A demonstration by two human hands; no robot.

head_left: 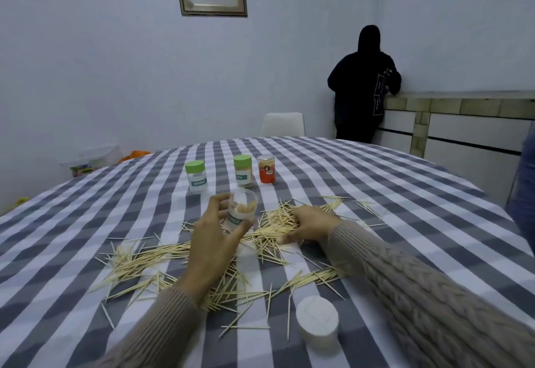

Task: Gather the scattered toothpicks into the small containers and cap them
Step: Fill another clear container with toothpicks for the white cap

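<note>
Many toothpicks (pixel 150 260) lie scattered over the checked tablecloth (pixel 405 194). My left hand (pixel 211 240) holds an open clear container (pixel 242 208) tilted above the table, with a few toothpicks inside. My right hand (pixel 311 224) rests palm down on a dense pile of toothpicks (pixel 278 217), fingers curled around some of them. A white cap (pixel 317 320) sits near the front edge on the right. Farther back stand two clear containers with green caps (pixel 197 176) (pixel 243 170) and an orange container (pixel 266 169).
A white chair (pixel 283 124) stands behind the table. A person in dark clothes (pixel 362 87) stands at a counter (pixel 463 101) at the back right. A clear plastic box (pixel 92 159) sits off the table's far left.
</note>
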